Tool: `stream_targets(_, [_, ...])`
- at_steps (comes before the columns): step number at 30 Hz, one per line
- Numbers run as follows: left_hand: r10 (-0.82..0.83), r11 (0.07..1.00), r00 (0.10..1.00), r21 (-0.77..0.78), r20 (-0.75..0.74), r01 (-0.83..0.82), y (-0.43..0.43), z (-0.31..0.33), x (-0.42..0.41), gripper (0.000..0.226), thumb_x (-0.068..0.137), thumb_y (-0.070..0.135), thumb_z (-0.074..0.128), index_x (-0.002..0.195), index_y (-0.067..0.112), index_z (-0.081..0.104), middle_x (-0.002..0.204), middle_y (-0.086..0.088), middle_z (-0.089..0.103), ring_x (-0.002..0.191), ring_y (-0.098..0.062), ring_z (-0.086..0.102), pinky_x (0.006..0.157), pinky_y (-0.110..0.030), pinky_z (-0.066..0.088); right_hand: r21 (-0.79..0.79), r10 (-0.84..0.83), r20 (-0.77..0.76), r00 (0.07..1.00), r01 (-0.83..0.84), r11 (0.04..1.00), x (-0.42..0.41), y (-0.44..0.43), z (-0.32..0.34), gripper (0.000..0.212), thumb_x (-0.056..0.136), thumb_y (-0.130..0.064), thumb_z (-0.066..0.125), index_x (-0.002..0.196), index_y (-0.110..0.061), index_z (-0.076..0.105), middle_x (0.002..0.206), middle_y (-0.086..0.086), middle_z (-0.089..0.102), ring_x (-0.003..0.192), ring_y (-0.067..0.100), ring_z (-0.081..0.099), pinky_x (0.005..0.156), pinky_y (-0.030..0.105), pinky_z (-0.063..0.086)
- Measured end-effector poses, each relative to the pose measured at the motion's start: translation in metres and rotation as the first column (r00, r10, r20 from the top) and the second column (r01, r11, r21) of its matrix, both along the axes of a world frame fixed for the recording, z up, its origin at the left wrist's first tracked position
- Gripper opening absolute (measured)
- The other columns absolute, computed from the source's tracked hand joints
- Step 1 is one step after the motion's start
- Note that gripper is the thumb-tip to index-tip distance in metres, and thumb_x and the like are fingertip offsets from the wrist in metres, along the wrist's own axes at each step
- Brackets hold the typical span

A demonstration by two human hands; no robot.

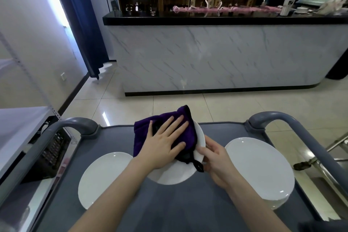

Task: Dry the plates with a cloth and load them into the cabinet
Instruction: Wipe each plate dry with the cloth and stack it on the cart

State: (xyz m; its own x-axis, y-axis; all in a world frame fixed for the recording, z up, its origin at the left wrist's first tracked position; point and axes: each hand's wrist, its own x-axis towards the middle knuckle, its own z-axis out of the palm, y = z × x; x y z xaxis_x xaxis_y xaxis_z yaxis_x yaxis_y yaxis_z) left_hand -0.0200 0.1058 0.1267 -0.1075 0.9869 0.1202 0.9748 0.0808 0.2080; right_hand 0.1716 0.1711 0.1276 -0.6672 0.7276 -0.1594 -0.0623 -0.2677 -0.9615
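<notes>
One tilted plate (175, 175), left hand (165, 141) flat on purple cloth (143, 130), right hand (216, 158) gripping its rim

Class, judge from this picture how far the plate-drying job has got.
Done: no plate is visibly stored yet. In hand: the left hand presses the purple cloth on the held plate, gripped by the right hand. Left: the single plate and the stack of plates on the cart, then loading.

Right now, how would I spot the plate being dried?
Start at the grey cart. Between the left plate and right plate is the middle plate, gripped at its rim by the right hand. Only it tilts under a purple cloth pressed by the left hand.
</notes>
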Motion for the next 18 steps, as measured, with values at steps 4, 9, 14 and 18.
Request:
stream_targets(4, [0.172,0.979,0.979,0.091,0.105,-0.182,-0.004,-0.001,-0.005,0.063,0.095,0.062,0.027,0.150,0.054,-0.001,0.159,0.030,-0.011,0.148,0.001,-0.012,0.118,-0.059,0.005,0.035,0.028,-0.011,1.000,-0.027,0.999,0.006,0.005,0.004,0.040,0.093,-0.009,0.052,0.120,-0.033,0.068,0.115,0.008,0.072,0.096,0.029,0.071,0.071,0.044,0.058])
stream_targets(9, [0.218,0.940,0.858,0.135,0.465,-0.312,-0.019,0.003,-0.023,0.073,0.085,0.050,0.063,0.146,0.052,0.024,0.150,0.026,0.029,0.135,-0.006,0.029,0.100,-0.037,0.042,0.089,0.096,0.036,0.995,-0.099,0.991,0.018,0.014,0.009,0.044,0.087,-0.017,0.056,0.127,-0.034,0.064,0.116,0.008,0.071,0.097,0.025,0.070,0.069,0.041,0.057])
stream_targets(14, [0.216,0.913,0.521,0.017,0.826,-0.407,-0.022,0.012,-0.039,0.037,0.088,0.033,0.069,0.121,0.042,0.053,0.112,0.013,0.065,0.097,-0.004,0.065,0.082,-0.026,0.055,0.185,0.112,0.119,0.987,-0.133,0.974,0.022,0.021,0.018,0.040,0.091,-0.025,0.055,0.126,-0.041,0.063,0.116,0.001,0.072,0.099,0.019,0.069,0.068,0.031,0.055])
stream_targets(18, [0.221,0.914,0.555,0.028,0.802,-0.404,-0.021,0.018,-0.041,0.021,0.096,0.028,0.059,0.116,0.034,0.056,0.104,0.011,0.068,0.097,-0.011,0.066,0.083,-0.029,0.055,0.261,0.122,0.188,0.975,-0.170,0.950,0.016,0.028,0.029,0.039,0.102,-0.015,0.050,0.124,-0.044,0.062,0.114,-0.002,0.072,0.096,0.014,0.069,0.066,0.027,0.054])
